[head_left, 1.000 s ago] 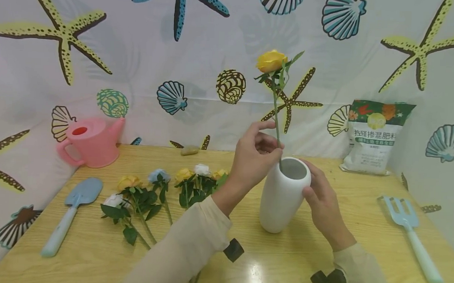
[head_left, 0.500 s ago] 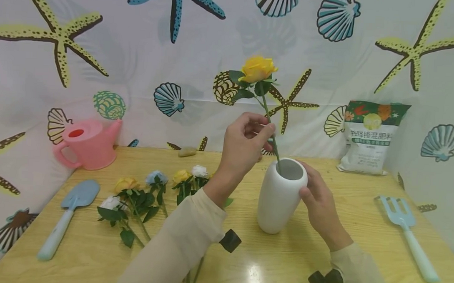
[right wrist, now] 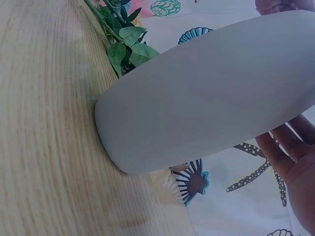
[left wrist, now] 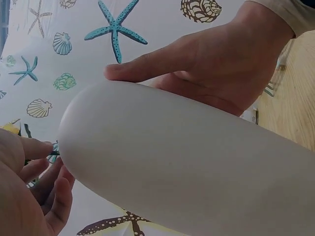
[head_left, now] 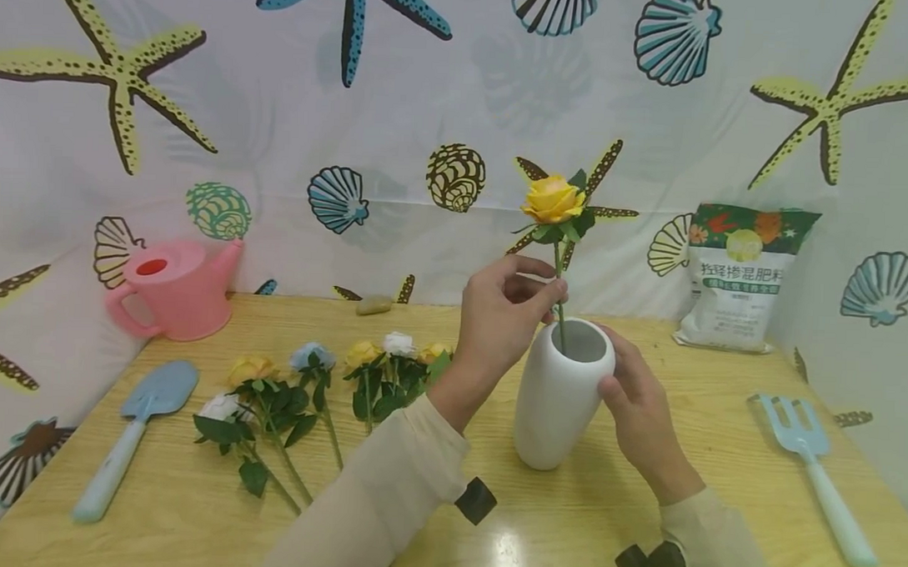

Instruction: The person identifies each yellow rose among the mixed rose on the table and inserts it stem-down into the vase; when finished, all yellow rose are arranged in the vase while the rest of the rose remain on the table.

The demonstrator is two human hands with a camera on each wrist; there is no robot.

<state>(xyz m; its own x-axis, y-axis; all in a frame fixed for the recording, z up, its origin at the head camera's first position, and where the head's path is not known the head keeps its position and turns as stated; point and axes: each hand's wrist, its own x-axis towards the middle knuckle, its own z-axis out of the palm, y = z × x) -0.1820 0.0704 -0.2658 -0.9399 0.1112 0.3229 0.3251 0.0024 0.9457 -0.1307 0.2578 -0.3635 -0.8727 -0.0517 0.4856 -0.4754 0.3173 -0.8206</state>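
Observation:
A tall white vase stands upright on the wooden table. My left hand pinches the green stem of a yellow rose just above the vase's mouth, and the stem's lower end is inside the vase. My right hand grips the vase's right side near the rim, thumb in front. The left wrist view is filled by the vase, with the right hand over it and the left hand at the lower left. In the right wrist view the vase lies across the frame beside the right hand.
Several loose roses lie left of the vase. A pink watering can and a blue trowel are at the far left. A blue hand fork lies at the right, a fertiliser bag leans at the back right.
The yellow rose has come down, its stem sliding deeper into the vase and turning from a left tilt to nearly upright. My left hand lowered with it; the right hand stayed on the vase.

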